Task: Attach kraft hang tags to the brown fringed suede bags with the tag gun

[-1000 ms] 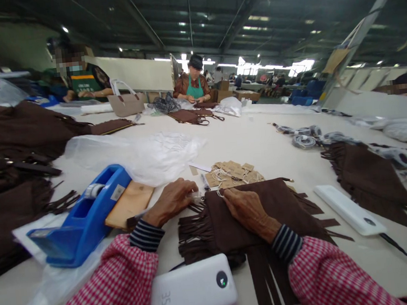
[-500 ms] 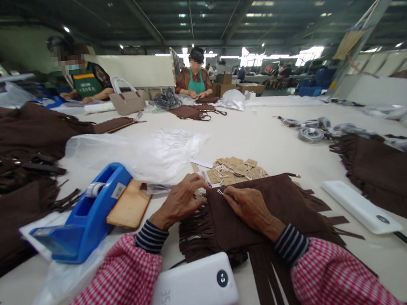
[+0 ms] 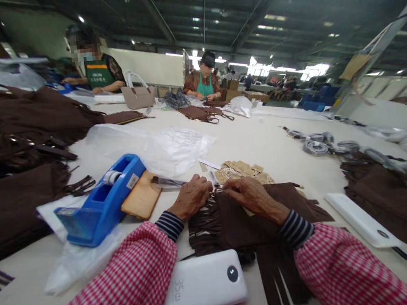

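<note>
A dark brown fringed bag (image 3: 254, 229) lies flat in front of me, its fringe spreading left and toward me. My left hand (image 3: 192, 197) is closed at the bag's upper left corner, by a small metal ring (image 3: 213, 194); its fingertips are partly hidden. My right hand (image 3: 253, 196) rests over the bag's top edge, thumb and fingers pinching a white tag string (image 3: 220, 189) close to that corner. A bit of kraft tag (image 3: 248, 212) shows under this hand. Just behind the bag lies a pile of kraft tags (image 3: 243, 169) with white strings.
To the left stand a blue tape dispenser (image 3: 102, 200), a tan block (image 3: 142, 195) and a heap of brown bags (image 3: 31, 121). A white power bank (image 3: 204, 286) lies near me, another (image 3: 357, 219) at right. White plastic bags (image 3: 152, 145) lie behind. Co-workers sit across the table.
My hands have come closer together at the bag's corner, the right one moving the string toward the ring. A kraft tag now shows under the right hand. The view has shifted slightly.
</note>
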